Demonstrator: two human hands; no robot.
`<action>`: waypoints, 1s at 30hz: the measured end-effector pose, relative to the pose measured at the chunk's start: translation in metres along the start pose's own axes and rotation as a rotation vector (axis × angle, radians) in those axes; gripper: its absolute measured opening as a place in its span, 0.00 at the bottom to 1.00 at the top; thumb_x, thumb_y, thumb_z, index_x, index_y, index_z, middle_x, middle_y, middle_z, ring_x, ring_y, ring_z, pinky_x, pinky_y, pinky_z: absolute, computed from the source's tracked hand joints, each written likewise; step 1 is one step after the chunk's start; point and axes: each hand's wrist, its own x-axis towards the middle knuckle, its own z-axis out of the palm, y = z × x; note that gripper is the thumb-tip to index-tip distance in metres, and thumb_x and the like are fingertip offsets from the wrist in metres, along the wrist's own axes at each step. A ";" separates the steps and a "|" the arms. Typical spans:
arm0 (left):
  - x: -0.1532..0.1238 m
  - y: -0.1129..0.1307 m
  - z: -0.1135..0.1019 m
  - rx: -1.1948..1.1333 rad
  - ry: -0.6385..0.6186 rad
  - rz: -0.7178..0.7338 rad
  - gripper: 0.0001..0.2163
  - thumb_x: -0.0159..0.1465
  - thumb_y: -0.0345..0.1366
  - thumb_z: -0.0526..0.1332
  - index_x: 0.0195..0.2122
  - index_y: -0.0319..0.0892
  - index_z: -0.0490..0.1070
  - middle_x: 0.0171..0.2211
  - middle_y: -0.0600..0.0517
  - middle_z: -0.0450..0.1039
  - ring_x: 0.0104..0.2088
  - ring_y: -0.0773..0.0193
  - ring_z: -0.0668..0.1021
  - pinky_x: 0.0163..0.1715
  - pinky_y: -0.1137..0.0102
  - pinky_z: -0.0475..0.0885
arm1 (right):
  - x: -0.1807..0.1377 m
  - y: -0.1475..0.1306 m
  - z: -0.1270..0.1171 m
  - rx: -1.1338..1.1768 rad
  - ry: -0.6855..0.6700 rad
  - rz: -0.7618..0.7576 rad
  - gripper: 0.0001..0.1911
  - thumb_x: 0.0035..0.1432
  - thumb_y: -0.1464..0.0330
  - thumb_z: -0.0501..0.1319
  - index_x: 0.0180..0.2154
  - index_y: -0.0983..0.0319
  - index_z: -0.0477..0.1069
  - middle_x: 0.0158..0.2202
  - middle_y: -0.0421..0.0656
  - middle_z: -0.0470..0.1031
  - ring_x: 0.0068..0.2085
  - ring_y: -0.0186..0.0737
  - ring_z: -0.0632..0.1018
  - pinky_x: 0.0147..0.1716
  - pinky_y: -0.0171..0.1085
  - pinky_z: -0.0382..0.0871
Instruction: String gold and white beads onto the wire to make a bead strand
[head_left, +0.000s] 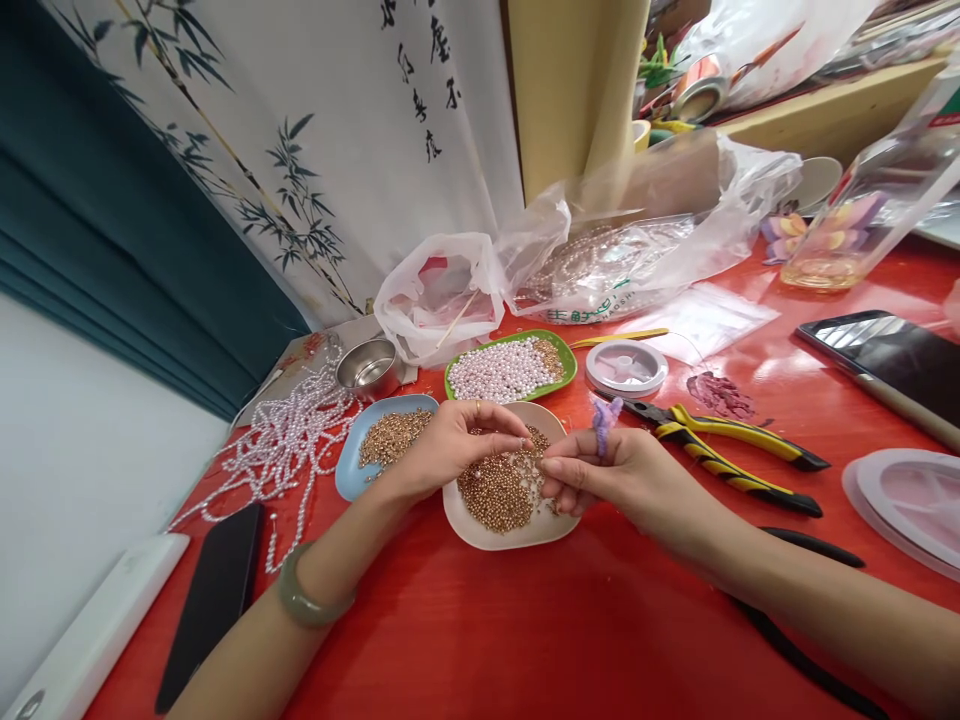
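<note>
Over a cream plate (457, 515) of gold beads (499, 495), both hands face each other with fingertips close together. My left hand (457, 440) is closed in a pinch, and a tiny bright thing at its fingertips is too small to name. Opposite it, my right hand (600, 470) is also pinched, with whatever it grips hidden by the fingers. A fuzzy purple wrap (606, 418) circles a right finger. To the left lies a blue plate (347, 470) with gold beads (394, 440). Behind stands a green tray (574, 372) of pale pink beads (501, 370).
Strung pearl beads (281, 435) and a metal bowl (369, 370) lie left. Pliers (720, 450), a wire spool (626, 367), tweezers (619, 338) and a phone (892, 360) lie right. Plastic bags (442, 300) stand behind; a black phone-like slab (214, 600) lies near my left arm.
</note>
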 end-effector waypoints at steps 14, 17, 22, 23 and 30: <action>-0.002 -0.003 0.009 -0.221 0.029 0.029 0.03 0.49 0.29 0.64 0.26 0.39 0.74 0.27 0.53 0.75 0.29 0.69 0.74 0.34 0.73 0.68 | -0.001 -0.002 0.001 0.013 -0.021 0.057 0.07 0.49 0.71 0.61 0.22 0.66 0.70 0.19 0.39 0.74 0.18 0.25 0.70 0.19 0.25 0.66; -0.002 -0.003 0.008 -0.210 0.024 0.049 0.03 0.49 0.29 0.64 0.26 0.40 0.74 0.26 0.54 0.75 0.29 0.70 0.74 0.34 0.75 0.68 | -0.001 -0.004 0.001 0.012 -0.020 0.064 0.07 0.50 0.71 0.60 0.22 0.66 0.70 0.19 0.39 0.74 0.18 0.25 0.70 0.19 0.25 0.66; -0.003 0.000 0.007 -0.125 0.005 0.091 0.03 0.50 0.29 0.64 0.26 0.42 0.74 0.28 0.54 0.74 0.30 0.70 0.74 0.34 0.75 0.67 | -0.002 -0.005 0.001 -0.011 -0.011 0.077 0.08 0.50 0.71 0.60 0.21 0.66 0.70 0.18 0.39 0.73 0.18 0.24 0.70 0.19 0.25 0.65; -0.003 0.001 0.007 -0.104 -0.001 0.095 0.03 0.50 0.29 0.64 0.27 0.41 0.74 0.28 0.54 0.74 0.31 0.70 0.73 0.34 0.75 0.67 | -0.003 -0.005 0.001 -0.017 -0.013 0.077 0.08 0.50 0.71 0.60 0.21 0.66 0.70 0.18 0.39 0.73 0.18 0.24 0.70 0.19 0.25 0.65; -0.003 -0.002 0.007 -0.134 -0.016 0.066 0.04 0.50 0.30 0.64 0.28 0.40 0.72 0.28 0.53 0.72 0.30 0.70 0.72 0.32 0.74 0.66 | -0.002 -0.002 0.001 -0.005 0.007 0.030 0.05 0.48 0.70 0.61 0.23 0.65 0.70 0.19 0.38 0.73 0.19 0.26 0.71 0.20 0.26 0.66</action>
